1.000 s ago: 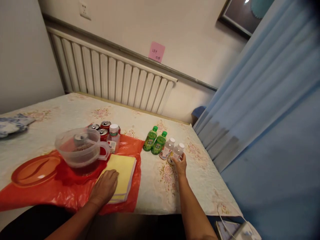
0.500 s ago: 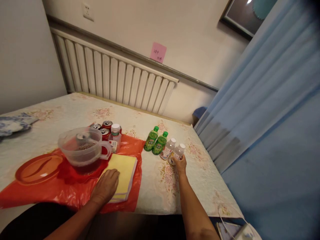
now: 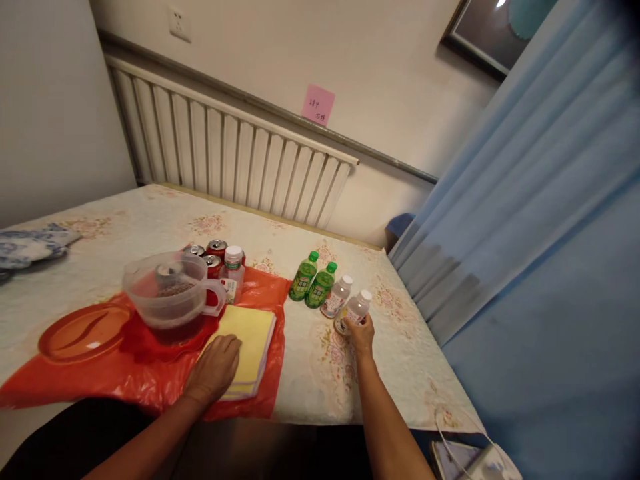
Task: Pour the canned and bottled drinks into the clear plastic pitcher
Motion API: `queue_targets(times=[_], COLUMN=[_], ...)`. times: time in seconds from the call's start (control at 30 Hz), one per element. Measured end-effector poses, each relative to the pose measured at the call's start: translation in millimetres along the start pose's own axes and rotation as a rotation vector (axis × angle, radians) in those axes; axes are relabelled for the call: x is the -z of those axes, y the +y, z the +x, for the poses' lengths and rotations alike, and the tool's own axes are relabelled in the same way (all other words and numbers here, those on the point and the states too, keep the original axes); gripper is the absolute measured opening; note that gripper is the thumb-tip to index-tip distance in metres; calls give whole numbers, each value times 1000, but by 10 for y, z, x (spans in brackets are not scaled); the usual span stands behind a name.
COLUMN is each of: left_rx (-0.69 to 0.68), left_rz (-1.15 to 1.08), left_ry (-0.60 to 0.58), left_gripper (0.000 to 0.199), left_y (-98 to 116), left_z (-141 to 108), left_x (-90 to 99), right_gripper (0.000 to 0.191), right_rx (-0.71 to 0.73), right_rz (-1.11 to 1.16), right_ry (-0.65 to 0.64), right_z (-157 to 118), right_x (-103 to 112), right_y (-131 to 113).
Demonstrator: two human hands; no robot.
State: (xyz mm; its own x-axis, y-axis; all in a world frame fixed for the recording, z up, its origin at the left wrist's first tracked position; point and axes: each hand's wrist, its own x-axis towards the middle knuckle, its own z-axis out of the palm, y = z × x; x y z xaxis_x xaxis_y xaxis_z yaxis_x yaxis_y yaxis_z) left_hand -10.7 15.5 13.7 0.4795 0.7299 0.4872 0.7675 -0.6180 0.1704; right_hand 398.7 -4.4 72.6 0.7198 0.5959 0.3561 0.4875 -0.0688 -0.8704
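Observation:
My right hand [image 3: 363, 335] is wrapped round a small clear bottle with a white cap [image 3: 356, 312], the end one of a short row. The bottle leans to the right. Beside it stand another white-capped clear bottle [image 3: 337, 298] and two green drink bottles, the nearer one [image 3: 321, 287] and the farther one [image 3: 303, 277]. Flat on a stack of yellow sheets [image 3: 253, 340] lies my left hand [image 3: 217, 363], fingers stretched and holding nothing. The stack rests on a red plastic bag [image 3: 273, 393] spread over the flowered cloth.
A clear plastic jug [image 3: 160, 293] with a handle stands on the bag, an orange-red lid [image 3: 83, 332] left of it. Behind are several drink cans [image 3: 217, 248] and a white-capped bottle [image 3: 233, 273]. A blue curtain [image 3: 500, 200] hangs at right; a radiator [image 3: 225, 140] lines the wall.
In my right hand the white-capped bottle has tipped a little more, and its base has shifted slightly toward me. My left hand stays on the yellow sheets.

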Motion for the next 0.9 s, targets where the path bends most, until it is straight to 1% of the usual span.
queue_targets(times=[0.13,0.3,0.4,0.47,0.5,0.6,0.7,0.8,0.9], left_rx=[9,65,160,208,205,134,6,-119,-215], left_rz=[-25,-96,-183,-313,-398,-574,-636,-622,-598], left_ry=[-15,-94,-107,-72,-58,-13,-1,-8,-50], left_gripper=[23,23,21,25,30,47,57,56,52], left_y=[6,37,210,420,544,909,1161,1273,1300], left_z=[11,87,207,315,373,526,618,654,662], left_x=[28,101,192,295,361,602,856,1043,1113], right_gripper=[53,52,52,54,55,60,66,62,54], right_rx=[-54,-52,-29,-12,-1,49,122,205,257], right_rz=[45,125,146,144,144,161,188,188,170], right_ry=[-56,-190,-271,-323,-345,-408,-469,-486,-493], right_z=[-283,-728,-995,-1163,-1244,-1464,-1631,-1731,-1782], right_x=[50,94,103,99,94,75,61,55,48], right_y=[-178,-421,-531,-580,-597,-624,-640,-663,-688])
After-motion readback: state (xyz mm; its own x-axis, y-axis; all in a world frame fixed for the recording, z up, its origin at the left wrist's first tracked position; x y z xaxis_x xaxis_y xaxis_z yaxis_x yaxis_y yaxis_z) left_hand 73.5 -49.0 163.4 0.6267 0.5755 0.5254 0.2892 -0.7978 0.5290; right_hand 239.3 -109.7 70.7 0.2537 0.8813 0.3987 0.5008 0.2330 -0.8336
